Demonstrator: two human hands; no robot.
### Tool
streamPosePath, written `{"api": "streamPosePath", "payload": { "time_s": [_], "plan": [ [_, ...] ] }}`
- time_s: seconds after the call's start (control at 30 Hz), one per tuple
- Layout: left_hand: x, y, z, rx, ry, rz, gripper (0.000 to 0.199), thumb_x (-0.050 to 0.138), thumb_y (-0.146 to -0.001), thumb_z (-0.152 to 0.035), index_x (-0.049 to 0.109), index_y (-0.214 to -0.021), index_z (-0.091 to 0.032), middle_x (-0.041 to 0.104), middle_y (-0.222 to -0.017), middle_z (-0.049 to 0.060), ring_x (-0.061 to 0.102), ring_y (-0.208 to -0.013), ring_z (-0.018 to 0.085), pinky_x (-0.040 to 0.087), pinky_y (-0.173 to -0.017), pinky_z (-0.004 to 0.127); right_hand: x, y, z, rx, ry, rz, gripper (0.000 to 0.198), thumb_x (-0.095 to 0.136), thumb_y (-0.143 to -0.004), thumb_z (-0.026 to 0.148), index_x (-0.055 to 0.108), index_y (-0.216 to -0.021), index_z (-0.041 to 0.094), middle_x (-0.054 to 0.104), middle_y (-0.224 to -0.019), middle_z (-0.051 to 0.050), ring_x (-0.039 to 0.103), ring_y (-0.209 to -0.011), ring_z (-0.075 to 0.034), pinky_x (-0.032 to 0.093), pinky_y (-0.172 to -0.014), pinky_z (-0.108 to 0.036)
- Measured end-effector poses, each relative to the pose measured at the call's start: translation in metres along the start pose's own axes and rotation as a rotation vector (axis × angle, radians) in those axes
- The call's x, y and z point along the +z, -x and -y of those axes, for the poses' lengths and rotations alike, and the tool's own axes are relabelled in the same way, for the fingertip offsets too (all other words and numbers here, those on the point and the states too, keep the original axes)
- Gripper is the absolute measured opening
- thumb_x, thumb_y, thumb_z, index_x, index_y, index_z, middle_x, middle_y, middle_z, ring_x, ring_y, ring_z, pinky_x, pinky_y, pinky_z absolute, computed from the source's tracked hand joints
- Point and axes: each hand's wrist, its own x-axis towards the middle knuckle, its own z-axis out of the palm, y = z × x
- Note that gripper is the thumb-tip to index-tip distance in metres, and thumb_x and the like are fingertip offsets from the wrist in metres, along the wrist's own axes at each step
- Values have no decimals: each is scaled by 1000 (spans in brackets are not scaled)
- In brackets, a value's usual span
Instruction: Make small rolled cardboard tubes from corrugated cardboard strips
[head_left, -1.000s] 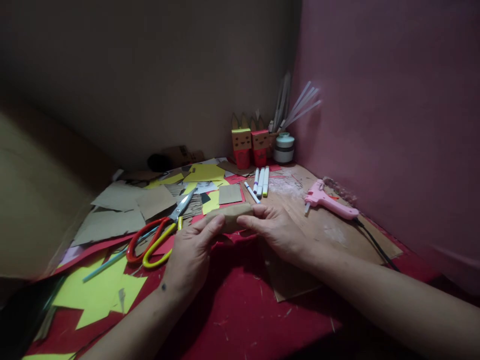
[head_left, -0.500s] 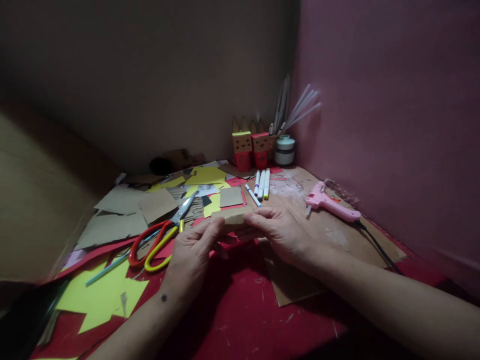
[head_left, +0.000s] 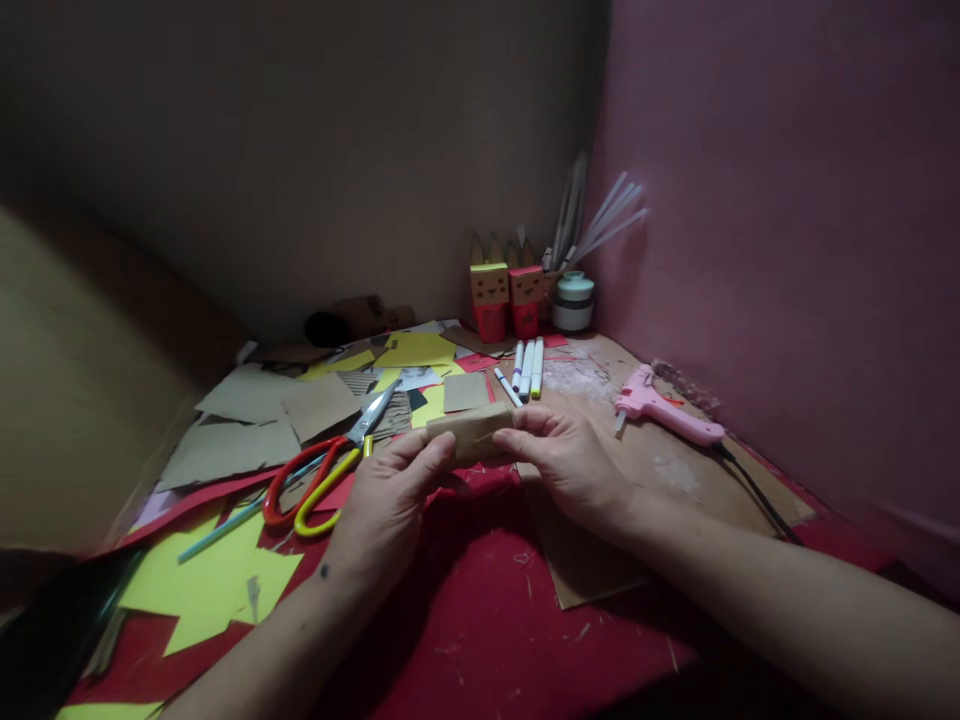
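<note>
A small strip of brown cardboard is held up between both hands, a crease or curve showing along it. My left hand pinches its left end, thumb on the near face. At the right end, my right hand grips it between thumb and fingers. The fingertips behind the strip are hidden. Just left of my left hand lie scissors with one red and one yellow handle, blades pointing away. A small square of cardboard lies beyond the strip.
Several markers lie behind my right hand. A pink glue gun rests on a cardboard sheet at right. Two cardboard animal figures and a lidded jar stand at the back. Cardboard pieces and yellow paper cover the left.
The cardboard strip has been tilted so more of its broad face shows. Both hands keep hold of its ends. The whole view has shifted slightly.
</note>
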Motion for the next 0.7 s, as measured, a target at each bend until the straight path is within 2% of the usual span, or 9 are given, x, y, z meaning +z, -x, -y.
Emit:
{"api": "streamPosePath", "payload": {
  "time_s": [0.13, 0.3, 0.43, 0.53, 0.6, 0.7],
  "plan": [
    [0, 0, -2, -5, -46, -68, 25, 62, -82, -30, 72, -100, -15, 72, -88, 6, 62, -76, 16, 49, -68, 24, 1, 1, 2, 6, 47, -29, 9, 69, -74, 21, 73, -81, 20, 70, -75, 0, 63, -70, -11, 49, -74, -28],
    [5, 6, -9, 77, -181, -200, 16, 66, -77, -24, 75, -88, -15, 73, -82, 4, 63, -74, 15, 50, -65, 21, 0, 2, 4, 141, -31, 86, 22, 67, -78, 35, 72, -94, 21, 70, -80, -4, 65, -69, -14, 51, -74, -34],
    [6, 6, -10, -26, -194, -133, 22, 66, -78, -28, 73, -96, -17, 70, -68, 2, 59, -56, 11, 46, -50, 18, -1, -1, -1, 155, -87, 37, 21, 69, -76, 35, 73, -89, 19, 70, -75, -5, 64, -64, -15, 51, -75, -36],
    [4, 3, -5, -124, -59, -56, 31, 65, -79, -35, 70, -105, -18, 66, -59, 0, 54, -44, 9, 40, -40, 18, -1, 0, -3, 113, -66, -11, 18, 70, -75, 33, 74, -84, 18, 70, -74, -5, 64, -67, -16, 51, -76, -37],
    [3, 1, 0, -148, 63, -30, 31, 67, -78, -35, 70, -103, -17, 69, -66, 3, 57, -49, 10, 43, -43, 18, 0, 1, -3, 91, -41, -21, 17, 69, -76, 33, 74, -84, 18, 71, -76, -5, 65, -70, -17, 51, -75, -38],
    [2, -2, 5, -125, 151, -27, 25, 68, -78, -31, 72, -97, -15, 73, -83, 7, 65, -66, 13, 51, -60, 21, 3, 3, -1, 57, 1, -20, 17, 67, -77, 31, 74, -85, 19, 71, -80, -5, 65, -75, -18, 50, -78, -38]
  ]
}}
